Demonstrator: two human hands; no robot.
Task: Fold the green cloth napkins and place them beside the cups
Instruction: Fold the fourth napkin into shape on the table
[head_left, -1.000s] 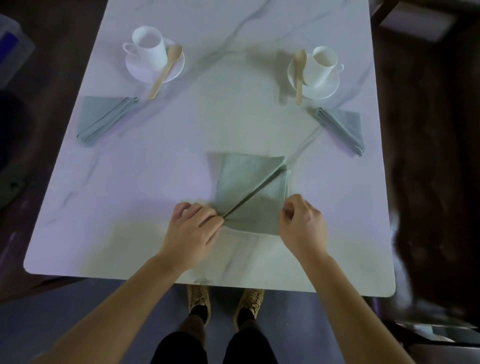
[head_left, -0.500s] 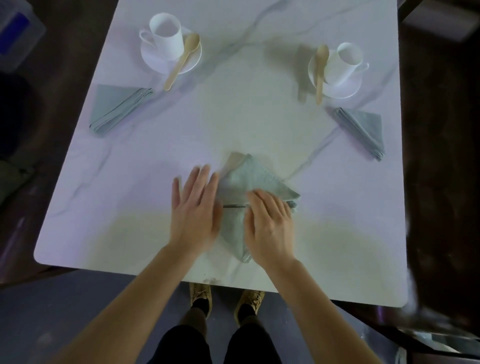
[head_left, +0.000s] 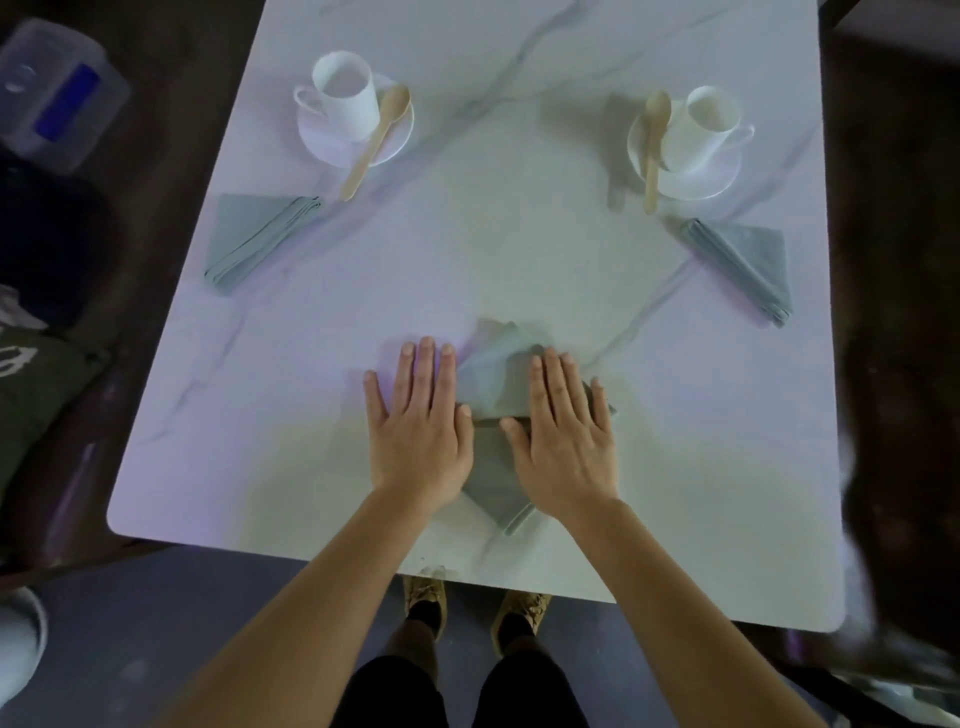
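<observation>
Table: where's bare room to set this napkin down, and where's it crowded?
Bare marble runs down the middle of the table, between the left cup and right cup and between the left napkin and right napkin. The near corners outside the left hand and right hand are bare too. Crowded: both far sides.

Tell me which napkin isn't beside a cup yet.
The near napkin, under the right hand; the left napkin and right napkin already are.
</observation>
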